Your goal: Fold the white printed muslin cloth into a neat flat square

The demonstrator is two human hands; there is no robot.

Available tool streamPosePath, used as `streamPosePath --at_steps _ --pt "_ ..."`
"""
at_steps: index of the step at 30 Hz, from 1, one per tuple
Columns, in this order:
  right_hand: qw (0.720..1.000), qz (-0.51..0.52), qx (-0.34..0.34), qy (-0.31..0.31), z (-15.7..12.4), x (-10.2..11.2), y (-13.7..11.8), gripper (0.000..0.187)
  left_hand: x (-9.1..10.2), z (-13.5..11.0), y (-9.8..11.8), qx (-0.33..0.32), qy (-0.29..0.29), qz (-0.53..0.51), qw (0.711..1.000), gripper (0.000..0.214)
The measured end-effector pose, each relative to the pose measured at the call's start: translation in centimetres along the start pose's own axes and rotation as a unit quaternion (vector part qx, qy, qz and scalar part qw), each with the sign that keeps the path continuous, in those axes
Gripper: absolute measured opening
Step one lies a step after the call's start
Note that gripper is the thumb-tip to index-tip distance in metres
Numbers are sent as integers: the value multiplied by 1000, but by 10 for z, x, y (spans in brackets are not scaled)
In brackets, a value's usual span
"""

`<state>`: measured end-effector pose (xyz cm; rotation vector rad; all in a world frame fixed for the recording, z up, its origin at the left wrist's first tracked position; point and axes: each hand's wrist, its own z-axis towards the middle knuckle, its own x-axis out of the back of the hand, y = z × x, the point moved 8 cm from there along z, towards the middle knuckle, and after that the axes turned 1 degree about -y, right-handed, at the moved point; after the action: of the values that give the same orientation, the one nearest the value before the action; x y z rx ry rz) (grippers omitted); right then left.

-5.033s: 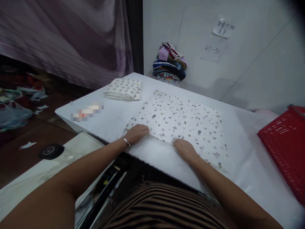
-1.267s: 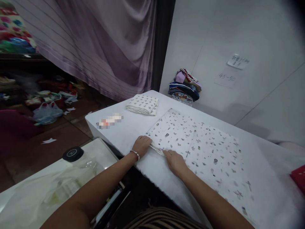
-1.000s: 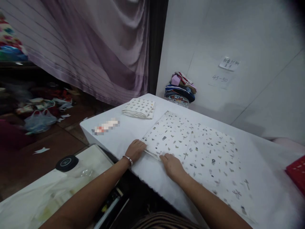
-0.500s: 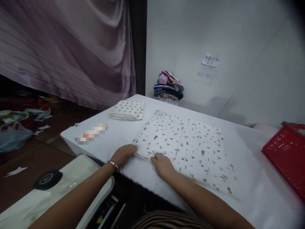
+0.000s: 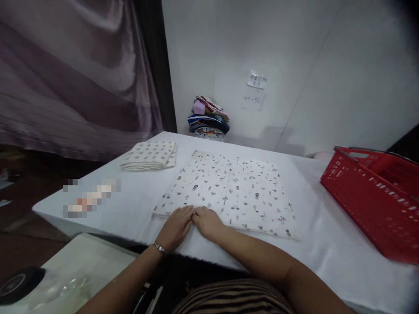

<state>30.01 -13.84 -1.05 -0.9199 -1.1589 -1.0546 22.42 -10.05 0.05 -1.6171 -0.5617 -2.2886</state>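
Observation:
A white cloth (image 5: 234,187) with small printed plants and rainbows lies folded in a wide, flat rectangle on the white-covered table (image 5: 131,218). At its near edge, left of the middle, my left hand (image 5: 176,226) rests with its fingers stretched out over the fabric; a bracelet circles that wrist. My right hand (image 5: 207,223) is right beside it, fingertips almost meeting the left ones, its fingers curled and closed on the same edge. Both thumbs are mostly hidden. Beyond my left hand sits a smaller folded cloth (image 5: 149,155) with a grey-green leaf-like pattern.
On the right stands a red plastic basket (image 5: 369,205). Folded textiles (image 5: 208,120) are stacked against the wall behind the table. A blurred-out patch (image 5: 93,198) covers something at the left. Below it is a pale surface (image 5: 88,257) with a black round object (image 5: 21,285).
My hands have come together along the near edge of the printed cloth. The view has turned right, so more of the red basket shows.

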Motion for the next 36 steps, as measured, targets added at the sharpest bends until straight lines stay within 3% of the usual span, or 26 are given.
streamPosePath --at_steps 2,5,11,15,20,22,24,28,33,36 --pt "1000 0 3 14 -2 2 0 24 -13 -1 11 -1 2 4 1000 44" --pt "1000 -1 3 28 -9 6 1 30 -25 -3 6 1 9 15 1000 45" --pt "999 24 -22 17 -51 16 28 25 -30 -1 -3 -16 3 23 1000 45" --pt "994 47 -98 16 -115 28 71 27 -32 1 -3 -18 -5 33 999 47" --pt "983 11 -184 20 -225 46 125 32 -36 3 -5 -23 -11 41 999 49" --pt "968 1 -248 42 -271 56 150 32 -35 3 -4 -22 -8 39 999 49" --pt "936 16 -341 85 -313 68 175 32 -33 4 -2 -18 -5 35 999 50" --pt "838 119 -509 157 -372 78 210 31 -33 6 -2 -3 -17 25 1000 53" --pt "705 343 -612 104 -373 56 222 22 -38 7 -6 6 -52 37 998 64" --pt "677 371 -632 67 -360 53 223 22 -38 8 -6 7 -54 41 998 65"
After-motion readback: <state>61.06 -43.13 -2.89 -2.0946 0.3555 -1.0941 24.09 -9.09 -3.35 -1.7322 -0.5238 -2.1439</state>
